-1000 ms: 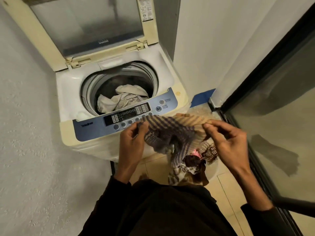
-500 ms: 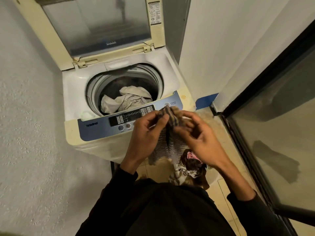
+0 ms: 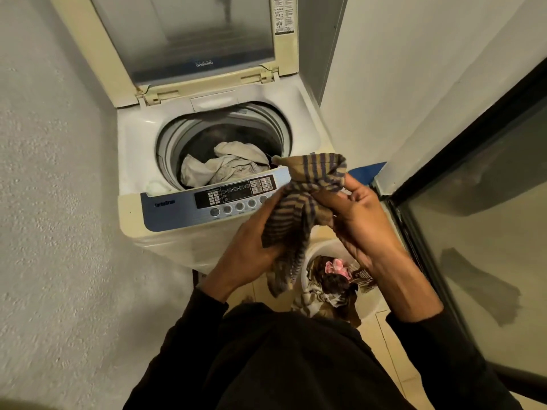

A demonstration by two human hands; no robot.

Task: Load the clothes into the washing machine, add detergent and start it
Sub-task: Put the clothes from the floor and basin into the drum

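I count one washer (image 3: pixel 165 161) at 12 o'clock, lid up, one pale cloth (image 3: pixel 228 167) in its drum, one basket (image 3: pixel 365 313) at 6, while my left hand (image 3: pixel 251 247) and right hand (image 3: pixel 361 220) both grip one striped cloth (image 3: pixel 299 208) before the panel.

Readable on the blue control panel (image 3: pixel 177 213) of the washing machine (image 3: pixel 133 161), well to the left of the left hand's fingers (image 3: pixel 268 207): the word "TurboDrum". Printed upside down on the raised lid (image 3: pixel 204 64), far above both hands: a brand mark, too blurred to spell. On the lid's right frame, a sticker (image 3: pixel 283 13) of small print, illegible.
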